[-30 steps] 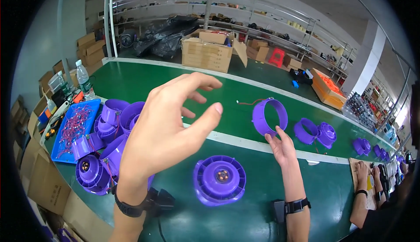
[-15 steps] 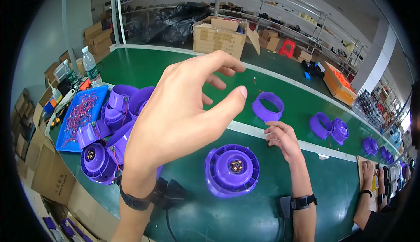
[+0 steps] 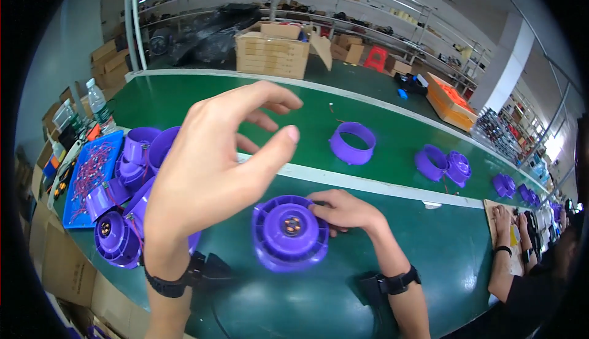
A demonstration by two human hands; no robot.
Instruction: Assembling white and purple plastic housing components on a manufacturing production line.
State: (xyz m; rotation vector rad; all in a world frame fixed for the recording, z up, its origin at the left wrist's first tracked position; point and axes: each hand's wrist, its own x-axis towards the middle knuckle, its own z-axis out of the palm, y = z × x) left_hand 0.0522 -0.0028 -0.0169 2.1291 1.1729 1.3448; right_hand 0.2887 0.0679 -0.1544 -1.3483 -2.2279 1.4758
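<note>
A round purple fan housing point(image 3: 291, 233) with a slotted rim rests on the green table in front of me, copper coils showing at its centre. My right hand point(image 3: 345, 210) grips its right rim, fingers curled over the edge. Raised closer to the camera, my left hand point(image 3: 211, 155) is empty, its thumb and fingers apart in a loose curve. Behind its wrist lies a pile of purple housings point(image 3: 116, 241), partly hidden by the arm. Both wrists wear black straps with a dark block attached.
At left, a blue tray point(image 3: 76, 207) holds red wires, with a water bottle point(image 3: 99, 106) behind it. A purple ring point(image 3: 353, 144) and more purple parts point(image 3: 459, 168) lie on the green belt beyond the white rail point(image 3: 392, 185). Another person's arms point(image 3: 502, 247) rest at right.
My right hand has come down and left from above the rail onto the housing's rim. My left hand remains raised and open. The whole view has shifted a little.
</note>
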